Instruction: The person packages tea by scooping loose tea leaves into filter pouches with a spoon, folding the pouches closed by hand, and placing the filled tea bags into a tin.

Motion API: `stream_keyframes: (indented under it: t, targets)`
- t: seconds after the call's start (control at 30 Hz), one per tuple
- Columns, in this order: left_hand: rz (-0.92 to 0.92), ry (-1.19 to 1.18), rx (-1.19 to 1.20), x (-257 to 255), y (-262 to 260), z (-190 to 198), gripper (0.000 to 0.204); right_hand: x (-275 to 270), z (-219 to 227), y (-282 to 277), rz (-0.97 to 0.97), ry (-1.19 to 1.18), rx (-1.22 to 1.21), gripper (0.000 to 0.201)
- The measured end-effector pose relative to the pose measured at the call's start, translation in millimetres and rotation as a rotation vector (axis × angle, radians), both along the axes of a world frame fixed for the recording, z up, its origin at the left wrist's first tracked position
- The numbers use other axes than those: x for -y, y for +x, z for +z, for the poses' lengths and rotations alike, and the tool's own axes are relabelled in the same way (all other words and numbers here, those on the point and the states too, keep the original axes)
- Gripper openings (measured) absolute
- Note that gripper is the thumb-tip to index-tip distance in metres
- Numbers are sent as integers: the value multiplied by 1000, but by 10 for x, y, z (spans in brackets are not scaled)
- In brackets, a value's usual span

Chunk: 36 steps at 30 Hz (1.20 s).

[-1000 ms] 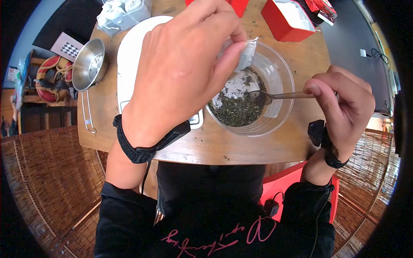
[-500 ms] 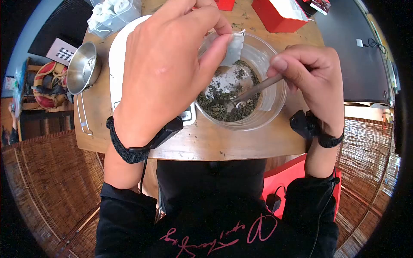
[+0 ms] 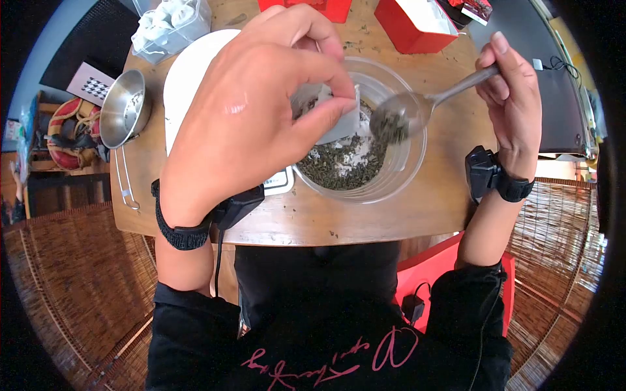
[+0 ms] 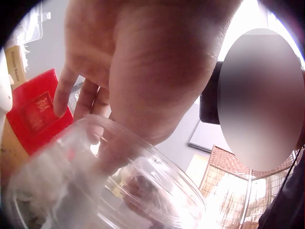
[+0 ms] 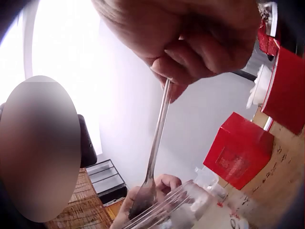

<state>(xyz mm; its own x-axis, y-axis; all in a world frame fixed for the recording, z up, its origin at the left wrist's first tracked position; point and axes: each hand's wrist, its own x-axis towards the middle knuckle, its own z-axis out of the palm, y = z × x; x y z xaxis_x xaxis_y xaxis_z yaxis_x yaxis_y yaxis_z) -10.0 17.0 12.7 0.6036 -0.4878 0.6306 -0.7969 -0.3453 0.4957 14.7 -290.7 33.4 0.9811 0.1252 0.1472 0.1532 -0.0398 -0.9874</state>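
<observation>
Between thumb and fingertips my left hand (image 3: 244,111) pinches a small white pouch (image 3: 344,125) over the left part of a clear plastic bowl (image 3: 418,146). My right hand (image 3: 515,94) grips a metal spoon (image 3: 450,91) by its handle, to the right of the bowl. The spoon's head, blurred, carries dark green dried leaves and overlaps the bowl's right half in the head view. More loose dried leaves (image 3: 345,171) cover part of the bowl's bottom. The left hand hides part of the pouch and the bowl's far left side.
A white scale (image 3: 282,182) lies left of the bowl, largely under my left arm. Farther left stands a steel pan (image 3: 122,114) with a wire handle. A clear box (image 3: 160,49) of white pouches and two red boxes (image 3: 411,32) stand at the back. Leaf crumbs dot the table.
The spoon dipped into the leaves and has risen with some on it. My right hand moved left, then back right and up. My left hand lowered the pouch slightly, still pinching it.
</observation>
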Motion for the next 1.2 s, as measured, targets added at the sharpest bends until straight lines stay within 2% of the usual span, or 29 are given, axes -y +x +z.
stream_keyframes:
  t: [0.07, 0.13, 0.27, 0.33, 0.4, 0.47, 0.53, 0.57, 0.63, 0.67, 0.73, 0.8, 0.87, 0.9, 0.97, 1.1, 1.17, 1.2]
  targets:
    - [42, 41, -17, 4, -42, 23, 17, 159, -13, 70, -27, 32, 36, 35]
    - [52, 47, -25, 9, -67, 32, 17, 135, -8, 48, -173, 20, 128, 34]
    - [44, 64, -12, 0, -67, -6, 18, 49, 3, -28, -187, 1, 203, 31]
    - [46, 124, 27, 7, -58, 69, 18, -69, 13, -84, -276, -1, 316, 30]
    - [53, 185, 54, -14, -72, 98, 19, -65, -8, -115, -259, -49, 358, 30]
    - [54, 199, -33, -37, -79, 121, 19, -97, -2, -183, -244, -93, 404, 29]
    - [58, 208, -31, -34, -77, 140, 19, -193, 39, -266, -144, -349, 669, 30]
    - [63, 215, -38, -34, -78, 130, 19, -190, 46, -258, -145, -349, 668, 30]
    - [58, 133, -32, 3, -63, 3, 17, -196, 27, -239, -95, -372, 929, 32]
    - [54, 52, -21, 19, -64, -37, 16, -170, 8, -219, -94, -370, 925, 32]
    - [69, 88, -8, 32, -97, 42, 16, -36, 11, -158, -164, -283, 979, 28]
    - [83, 123, 2, 34, -85, 151, 15, 16, 36, -162, -157, -242, 922, 29]
    - [16, 125, -17, 7, -48, 225, 12, -45, 18, -151, -276, -289, 982, 29]
    - [17, 127, -21, 3, -37, 159, 12, -97, 5, -185, -237, -380, 1014, 35]
    - [85, -70, -168, 19, 4, 18, 9, -201, 32, -223, -126, -484, 1068, 40]
    - [123, -78, -114, 44, -25, 45, 7, -323, 99, -255, 30, -658, 1128, 25]
    - [233, 59, -69, 119, -69, 151, 8, -435, 112, -275, 137, -788, 1158, 14]
    - [233, 58, -62, 112, -58, 157, 8, -482, 124, -282, 134, -790, 1164, 14]
